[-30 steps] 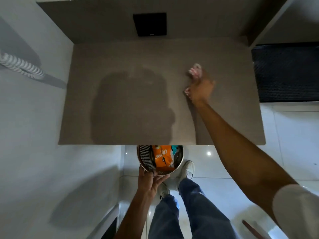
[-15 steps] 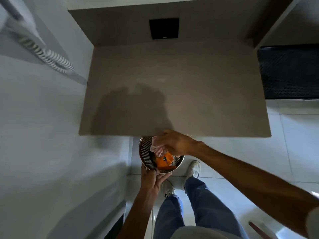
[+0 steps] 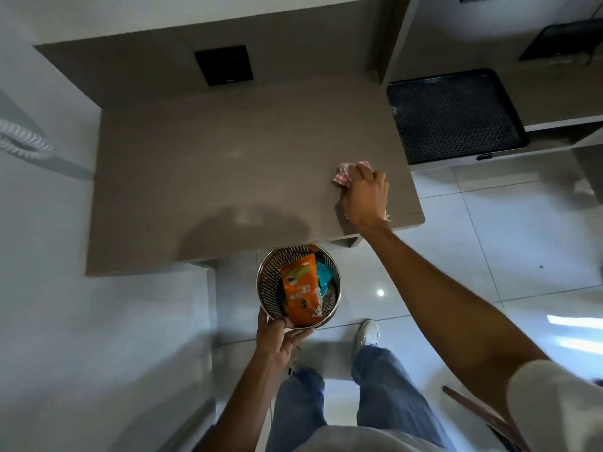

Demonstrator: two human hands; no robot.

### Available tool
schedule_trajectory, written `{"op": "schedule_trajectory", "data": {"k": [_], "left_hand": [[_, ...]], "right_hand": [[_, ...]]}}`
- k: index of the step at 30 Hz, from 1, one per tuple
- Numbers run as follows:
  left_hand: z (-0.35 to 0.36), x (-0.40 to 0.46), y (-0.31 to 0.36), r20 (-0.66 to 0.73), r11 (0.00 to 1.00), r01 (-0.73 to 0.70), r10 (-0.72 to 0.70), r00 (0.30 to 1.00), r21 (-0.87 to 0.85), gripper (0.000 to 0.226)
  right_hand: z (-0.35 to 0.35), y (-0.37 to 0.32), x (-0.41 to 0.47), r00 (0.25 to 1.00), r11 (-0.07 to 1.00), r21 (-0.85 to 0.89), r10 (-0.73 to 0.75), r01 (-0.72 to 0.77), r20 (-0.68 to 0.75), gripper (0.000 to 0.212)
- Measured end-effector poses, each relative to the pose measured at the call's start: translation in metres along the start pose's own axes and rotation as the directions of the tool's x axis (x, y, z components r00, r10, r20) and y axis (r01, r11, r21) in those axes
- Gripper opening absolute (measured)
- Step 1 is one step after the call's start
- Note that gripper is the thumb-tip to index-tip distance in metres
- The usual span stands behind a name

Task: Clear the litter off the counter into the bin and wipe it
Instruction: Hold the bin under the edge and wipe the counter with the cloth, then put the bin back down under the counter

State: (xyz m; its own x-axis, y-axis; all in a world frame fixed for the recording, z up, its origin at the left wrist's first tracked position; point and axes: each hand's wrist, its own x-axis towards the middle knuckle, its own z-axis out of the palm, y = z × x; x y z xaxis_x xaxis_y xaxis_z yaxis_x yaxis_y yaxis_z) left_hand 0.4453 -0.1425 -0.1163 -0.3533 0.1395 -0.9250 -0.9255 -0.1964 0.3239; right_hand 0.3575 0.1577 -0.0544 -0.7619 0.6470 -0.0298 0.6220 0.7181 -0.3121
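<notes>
The grey-brown counter (image 3: 228,164) lies in front of me. My right hand (image 3: 365,197) presses a pink-and-white checked cloth (image 3: 347,172) onto its right front part. A round metal mesh bin (image 3: 270,282) hangs just below the counter's front edge, with my left hand (image 3: 280,337) gripping its near rim. Inside the bin lie an orange snack packet (image 3: 300,291) and a teal wrapper (image 3: 324,277).
A black perforated tray (image 3: 453,115) sits on a lower shelf to the right. A black square panel (image 3: 225,65) is set in the back wall. A white coiled cord (image 3: 19,138) hangs on the left wall. My feet and legs stand on the glossy tiled floor.
My right hand went from the counter down over the bin, then back up onto the counter's right front part with the cloth. The left hand kept hold of the bin.
</notes>
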Motion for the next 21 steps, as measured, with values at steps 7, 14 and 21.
{"op": "schedule_trajectory", "data": {"k": [7,14,21], "left_hand": [[0.017,0.015,-0.053,-0.023,0.999,-0.029,0.03,0.999,0.041,0.073],[0.037,0.139,-0.106,-0.068,0.988,-0.002,0.012,0.998,0.152,0.068],[0.072,0.341,-0.127,0.007,0.978,-0.084,0.084,0.996,0.193,0.065]], "right_hand": [[0.039,0.05,-0.116,0.895,0.875,0.188,-0.437,0.445,-0.086,0.021],[0.193,0.149,-0.154,0.578,0.736,0.24,0.244,-0.634,0.779,0.044],[0.374,0.221,-0.075,0.541,0.56,0.312,0.304,-0.767,0.784,0.024]]}}
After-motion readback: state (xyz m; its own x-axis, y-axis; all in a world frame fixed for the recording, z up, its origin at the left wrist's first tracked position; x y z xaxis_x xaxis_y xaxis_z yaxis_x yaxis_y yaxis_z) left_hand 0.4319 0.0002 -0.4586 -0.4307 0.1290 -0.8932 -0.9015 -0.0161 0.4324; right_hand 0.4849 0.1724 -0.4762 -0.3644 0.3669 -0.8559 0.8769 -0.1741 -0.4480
